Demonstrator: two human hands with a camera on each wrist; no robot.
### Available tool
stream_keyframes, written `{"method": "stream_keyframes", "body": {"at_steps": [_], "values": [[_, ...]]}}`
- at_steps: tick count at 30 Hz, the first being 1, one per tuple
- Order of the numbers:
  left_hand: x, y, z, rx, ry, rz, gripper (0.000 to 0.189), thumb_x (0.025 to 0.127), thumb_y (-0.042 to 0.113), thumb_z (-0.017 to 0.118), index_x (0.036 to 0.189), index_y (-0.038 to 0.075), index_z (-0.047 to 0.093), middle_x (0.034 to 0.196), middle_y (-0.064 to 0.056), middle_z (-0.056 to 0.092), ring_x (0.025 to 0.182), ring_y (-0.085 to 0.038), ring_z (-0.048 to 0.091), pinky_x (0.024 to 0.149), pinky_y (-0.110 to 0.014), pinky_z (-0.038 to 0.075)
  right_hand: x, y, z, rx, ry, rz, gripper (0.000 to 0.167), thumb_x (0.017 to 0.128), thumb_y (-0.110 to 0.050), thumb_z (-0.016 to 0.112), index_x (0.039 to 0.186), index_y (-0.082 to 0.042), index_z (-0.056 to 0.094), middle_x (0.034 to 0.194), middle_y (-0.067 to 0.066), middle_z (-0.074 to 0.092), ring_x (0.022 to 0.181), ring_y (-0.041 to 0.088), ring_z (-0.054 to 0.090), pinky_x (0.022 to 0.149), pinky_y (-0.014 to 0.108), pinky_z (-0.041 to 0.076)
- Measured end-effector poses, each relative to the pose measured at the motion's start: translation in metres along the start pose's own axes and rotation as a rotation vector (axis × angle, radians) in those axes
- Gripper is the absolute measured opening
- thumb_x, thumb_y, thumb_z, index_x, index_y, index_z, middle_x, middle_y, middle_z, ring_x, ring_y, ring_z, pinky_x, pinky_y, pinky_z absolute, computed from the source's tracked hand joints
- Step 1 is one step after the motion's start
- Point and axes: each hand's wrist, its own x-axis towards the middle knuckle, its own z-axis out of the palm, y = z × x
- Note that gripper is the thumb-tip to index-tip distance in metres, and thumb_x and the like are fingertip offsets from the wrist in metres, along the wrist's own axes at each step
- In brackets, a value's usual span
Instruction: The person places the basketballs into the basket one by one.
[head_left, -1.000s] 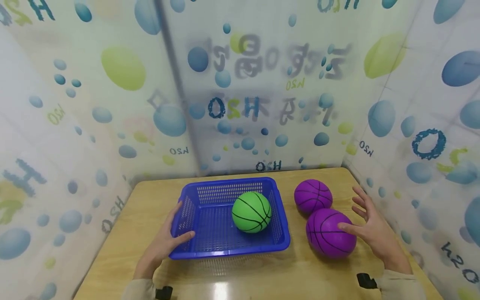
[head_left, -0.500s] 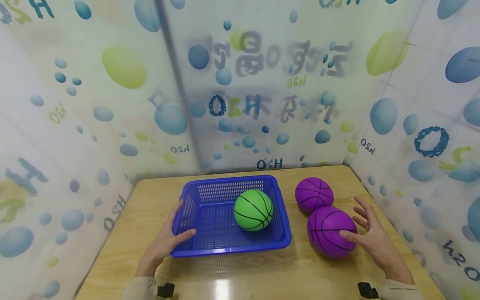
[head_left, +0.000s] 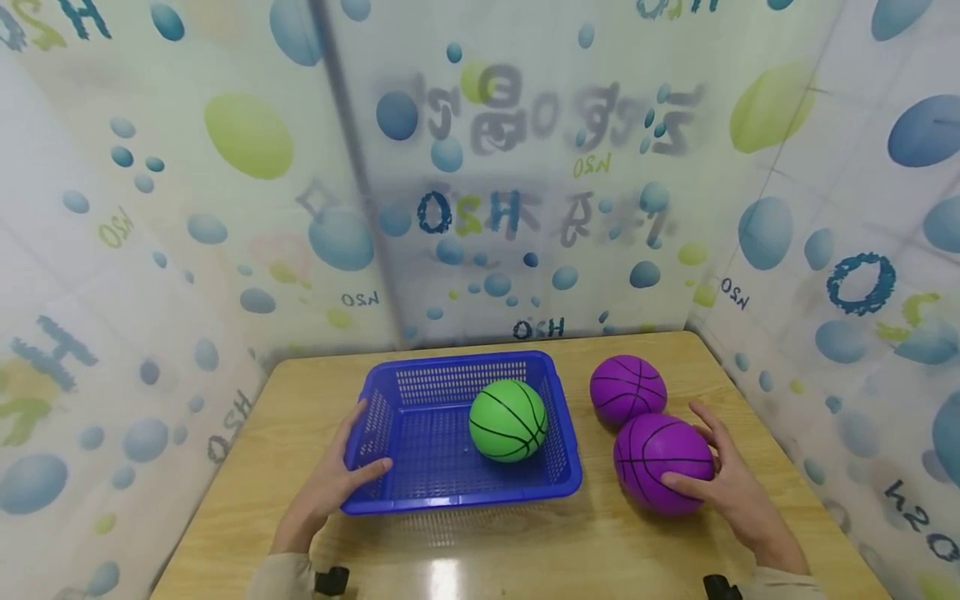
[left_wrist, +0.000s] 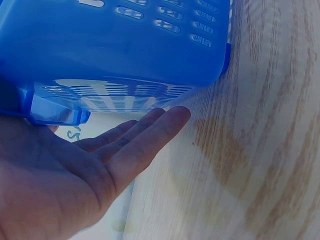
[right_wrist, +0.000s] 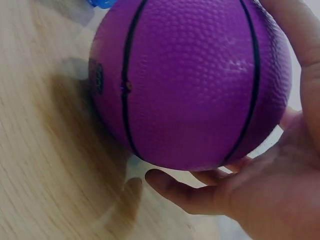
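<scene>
At the left end of the blue basket (head_left: 461,502), my left hand (head_left: 326,483) straddles the rim. Its thumb lies over the inner side and its fingers (left_wrist: 145,145) extend fairly straight along the outside wall. Inside the basket, toward its right end, sits a green toy basketball (head_left: 507,421). My right hand (head_left: 738,492) curves around the right side of the nearer purple toy basketball (right_wrist: 185,85), which rests on the table. The thumb lies across the ball's front; the other fingers pass behind and below it, partly hidden.
Another purple ball (head_left: 628,389) stands just behind the nearer one, seemingly touching it. Everything rests on a wooden table (head_left: 540,550). Patterned curtains (head_left: 480,275) enclose its back and both sides.
My right hand has moved left onto the nearer purple basketball, its fingers drawing in around it. The left hand, basket and balls keep their places; the view shifts slightly.
</scene>
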Motion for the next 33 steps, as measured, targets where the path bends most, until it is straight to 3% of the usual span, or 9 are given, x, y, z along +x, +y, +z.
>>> {"method": "stream_keyframes", "body": {"at_steps": [5,14,29,33], "values": [[0.0002,0.0012,-0.0007,-0.001,0.000,-0.006,0.111,0.098,0.025,0.085,0.180,0.034,0.011,0.186,-0.021,0.004,0.167,-0.059,0.008,0.126,-0.085,0.011,0.0015,0.0003,0.0042,-0.037,-0.006,0.037,0.114,0.097,-0.016,0.085,0.180,-0.032,0.008,0.173,0.033,0.022,0.139,0.054,0.056,0.093,0.038,0.061],[-0.0008,0.0001,-0.0006,-0.007,0.000,-0.011,0.112,0.098,0.025,0.086,0.180,0.035,0.011,0.187,-0.020,0.003,0.168,-0.058,0.006,0.127,-0.085,0.010,0.0004,0.0001,0.0032,-0.086,-0.038,0.114,0.110,0.098,-0.025,0.085,0.179,-0.025,0.010,0.171,0.036,0.027,0.144,0.059,0.050,0.105,0.053,0.057],[-0.0029,-0.0003,-0.0022,-0.009,-0.003,-0.025,0.112,0.099,0.026,0.085,0.180,0.036,0.009,0.187,-0.018,0.001,0.168,-0.058,0.003,0.127,-0.085,0.009,-0.0021,0.0036,0.0026,-0.057,-0.049,0.141,0.109,0.099,-0.025,0.085,0.178,-0.027,0.010,0.172,0.035,0.025,0.145,0.060,0.049,0.105,0.055,0.058],[-0.0016,0.0006,-0.0014,-0.006,-0.012,-0.030,0.112,0.099,0.028,0.085,0.180,0.037,0.008,0.187,-0.018,0.000,0.168,-0.057,0.003,0.127,-0.084,0.010,-0.0042,0.0011,0.0030,-0.038,-0.031,0.120,0.105,0.099,-0.023,0.085,0.177,-0.029,0.015,0.171,0.034,0.028,0.143,0.057,0.052,0.102,0.050,0.059]]}}
